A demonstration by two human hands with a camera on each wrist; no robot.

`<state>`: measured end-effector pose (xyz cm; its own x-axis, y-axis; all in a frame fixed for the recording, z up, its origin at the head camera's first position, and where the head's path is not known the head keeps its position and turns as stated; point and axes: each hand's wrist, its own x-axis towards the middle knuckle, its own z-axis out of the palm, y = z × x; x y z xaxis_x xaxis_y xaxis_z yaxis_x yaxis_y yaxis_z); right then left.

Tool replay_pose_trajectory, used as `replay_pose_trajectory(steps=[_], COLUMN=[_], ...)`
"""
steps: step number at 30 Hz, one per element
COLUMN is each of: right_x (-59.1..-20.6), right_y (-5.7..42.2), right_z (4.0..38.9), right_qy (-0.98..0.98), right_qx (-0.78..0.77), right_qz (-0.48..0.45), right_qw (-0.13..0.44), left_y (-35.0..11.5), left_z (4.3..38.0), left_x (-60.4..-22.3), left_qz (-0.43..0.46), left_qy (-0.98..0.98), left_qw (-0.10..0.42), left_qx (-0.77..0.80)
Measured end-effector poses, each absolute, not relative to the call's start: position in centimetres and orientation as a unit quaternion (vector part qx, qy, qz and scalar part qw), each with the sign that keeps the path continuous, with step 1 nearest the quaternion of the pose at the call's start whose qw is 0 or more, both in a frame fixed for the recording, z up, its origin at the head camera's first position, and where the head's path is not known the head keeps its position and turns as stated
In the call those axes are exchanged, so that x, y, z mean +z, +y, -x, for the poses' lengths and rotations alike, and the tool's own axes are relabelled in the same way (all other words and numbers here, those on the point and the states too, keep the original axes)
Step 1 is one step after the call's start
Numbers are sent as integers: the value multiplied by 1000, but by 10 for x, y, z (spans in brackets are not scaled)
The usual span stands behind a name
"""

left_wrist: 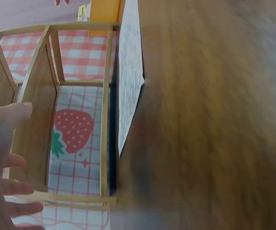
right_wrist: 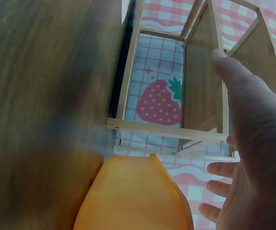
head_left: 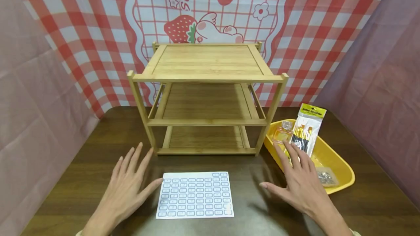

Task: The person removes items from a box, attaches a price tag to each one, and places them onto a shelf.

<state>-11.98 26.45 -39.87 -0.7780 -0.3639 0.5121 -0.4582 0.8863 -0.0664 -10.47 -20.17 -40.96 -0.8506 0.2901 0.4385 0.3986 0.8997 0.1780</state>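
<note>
Printed sheet is flat on the near middle of the table, just in front of the wooden rack, its grid of small cells facing up; text in the cells too small to read. Lying flat like that, presumably so the whole grid shows. Left hand sits left of it, fingers spread, nothing gripped; thumb is at the sheet's left edge, contact can't be confirmed. Right hand likewise released, fingers extended, between the sheet and the yellow bin, overlapping the bin's near-left side in the head view. Both wrist views put the palms above the tabletop, so they read as hovering, not bearing down. Bin is on the right, set at an angle by the rack's right leg, likely for easy reach. In it: a bottle at the far end, a brush packet propped up, probably too long to lie flat, and a clear packet of small pieces at the near end. Rack stands upright, three tiers, checked cloth behind.
</note>
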Motion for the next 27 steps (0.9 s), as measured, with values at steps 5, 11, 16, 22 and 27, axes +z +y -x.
replay_pose_trajectory(steps=[5,11,16,22,27], right_x=[-393,-387,-382,-379,-378], right_y=[267,271,275,285,294], right_z=[126,129,132,135,138], right_qy=[-918,-896,-884,-893,-894], right_qx=[178,291,357,386,396], right_qz=[-230,-196,-157,-101,-83], right_qw=[268,271,259,209,191], left_y=[-187,-172,-159,-145,-134], left_z=[112,116,120,126,131], left_x=[-406,-405,-405,-407,-406], left_qz=[206,217,232,240,235], left_qy=[-930,-905,-877,-846,-836], left_qw=[223,214,202,162,130], left_qx=[-209,-296,-369,-447,-479])
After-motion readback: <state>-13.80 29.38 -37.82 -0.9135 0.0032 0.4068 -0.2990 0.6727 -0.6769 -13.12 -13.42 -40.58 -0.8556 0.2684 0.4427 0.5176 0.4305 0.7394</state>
